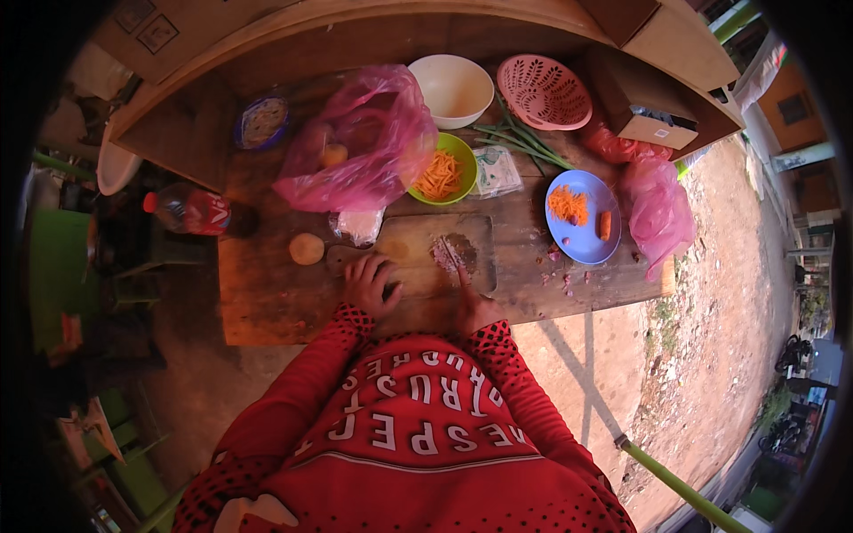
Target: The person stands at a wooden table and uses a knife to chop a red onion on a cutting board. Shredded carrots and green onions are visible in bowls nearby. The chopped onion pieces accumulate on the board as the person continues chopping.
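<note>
My right hand (477,308) grips a knife (452,253), its index finger stretched along the blade. The blade lies on a small pile of finely chopped shallot or onion (442,257) on the wooden cutting board (413,288). My left hand (371,285) rests palm down on the board's left end beside its handle, with fingers apart and nothing held. A round, pale tan fruit or vegetable (306,249) lies left of that hand. Right of the board, a blue plate (594,190) bears shredded carrot (568,204), a carrot piece (605,226) and small shallot pieces.
Behind the board stand a pink plastic bag (366,153), a green bowl (472,174) of shredded carrot, a white bowl (453,86) and a pink basket (543,93). Green onions (526,141) lie nearby. A red-capped bottle (193,210) is at left. Peels litter the wooden table (280,313).
</note>
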Available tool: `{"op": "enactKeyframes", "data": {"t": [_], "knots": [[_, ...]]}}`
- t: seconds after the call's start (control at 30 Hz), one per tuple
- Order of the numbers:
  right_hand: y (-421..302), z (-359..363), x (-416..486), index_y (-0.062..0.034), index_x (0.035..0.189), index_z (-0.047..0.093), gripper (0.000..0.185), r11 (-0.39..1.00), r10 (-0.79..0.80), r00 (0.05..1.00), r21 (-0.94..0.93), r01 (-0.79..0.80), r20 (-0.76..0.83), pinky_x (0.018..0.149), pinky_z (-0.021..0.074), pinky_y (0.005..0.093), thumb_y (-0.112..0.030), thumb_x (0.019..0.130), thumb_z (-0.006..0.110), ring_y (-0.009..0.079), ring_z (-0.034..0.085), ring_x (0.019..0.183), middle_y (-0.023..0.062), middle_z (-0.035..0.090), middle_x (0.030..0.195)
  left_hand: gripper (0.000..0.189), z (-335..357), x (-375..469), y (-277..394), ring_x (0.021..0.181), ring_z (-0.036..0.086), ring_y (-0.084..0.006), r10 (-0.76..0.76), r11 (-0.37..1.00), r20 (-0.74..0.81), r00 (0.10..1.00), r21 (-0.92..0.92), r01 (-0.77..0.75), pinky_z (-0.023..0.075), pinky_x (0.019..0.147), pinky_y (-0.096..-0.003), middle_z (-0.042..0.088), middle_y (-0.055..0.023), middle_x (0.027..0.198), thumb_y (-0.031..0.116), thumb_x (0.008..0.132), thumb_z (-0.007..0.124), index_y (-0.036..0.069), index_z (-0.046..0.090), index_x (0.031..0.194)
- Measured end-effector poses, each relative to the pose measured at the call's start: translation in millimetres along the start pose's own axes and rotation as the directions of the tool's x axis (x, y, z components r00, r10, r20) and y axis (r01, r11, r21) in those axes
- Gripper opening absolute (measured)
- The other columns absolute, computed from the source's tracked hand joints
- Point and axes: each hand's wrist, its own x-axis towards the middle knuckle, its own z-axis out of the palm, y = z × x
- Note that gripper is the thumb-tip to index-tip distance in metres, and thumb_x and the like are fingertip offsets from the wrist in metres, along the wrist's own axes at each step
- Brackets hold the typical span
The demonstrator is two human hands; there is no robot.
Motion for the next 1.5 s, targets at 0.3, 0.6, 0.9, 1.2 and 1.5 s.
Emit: {"op": "enactKeyframes", "data": {"t": [0.3,0.6,0.9,1.2,1.5], "knots": [[17,12,-3,-0.0321,0.163,0.031,0.070,0.999,-0.045,0.999,0.014,0.045,-0.023,0.061,0.0540,0.0569,-0.021,0.097,0.050,0.0427,0.068,0.062,0.0201,0.069,0.070,0.042,-2,2,2,0.123,0.054,-0.0317,0.010,1.000,-0.005,1.000,-0.003,-0.010,0.0395,0.102,-0.0524,0.059,-0.0086,0.130,0.032,0.083,0.073,0.013,0.066,0.119],[15,5,-3,-0.0340,0.162,0.035,0.065,0.999,-0.029,0.996,0.031,0.032,-0.083,0.063,0.0553,0.0565,-0.022,0.099,0.049,0.0427,0.069,0.063,0.0203,0.069,0.069,0.044,0,0,0,0.123,0.054,-0.0329,0.015,1.000,-0.002,1.000,0.004,-0.015,0.0393,0.103,-0.0522,0.059,-0.0090,0.129,0.032,0.081,0.074,0.013,0.066,0.120],[20,11,-4,-0.0369,0.160,0.037,0.063,1.000,0.022,0.998,0.014,-0.021,-0.052,0.059,0.0553,0.0560,-0.023,0.100,0.050,0.0431,0.068,0.060,0.0209,0.068,0.068,0.044,0,1,1,0.122,0.054,-0.0327,0.014,1.000,-0.003,1.000,-0.004,-0.014,0.0396,0.104,-0.0518,0.059,-0.0088,0.129,0.030,0.080,0.075,0.012,0.066,0.119],[32,20,-3,-0.0350,0.160,0.040,0.061,0.996,-0.024,0.992,0.082,0.034,-0.124,0.060,0.0536,0.0593,-0.022,0.101,0.051,0.0451,0.066,0.059,0.0226,0.065,0.065,0.041,0,0,-1,0.123,0.054,-0.0315,0.021,1.000,-0.021,1.000,0.001,-0.021,0.0401,0.102,-0.0524,0.059,-0.0080,0.128,0.032,0.082,0.074,0.014,0.066,0.118],[27,7,3,-0.0359,0.160,0.039,0.061,0.997,0.018,0.999,0.073,-0.016,-0.028,0.064,0.0550,0.0592,-0.022,0.101,0.049,0.0460,0.068,0.065,0.0242,0.068,0.071,0.041,-2,1,3,0.124,0.054,-0.0316,-0.003,1.000,0.004,1.000,0.006,0.003,0.0397,0.103,-0.0523,0.059,-0.0083,0.129,0.033,0.083,0.073,0.013,0.066,0.118]]}}
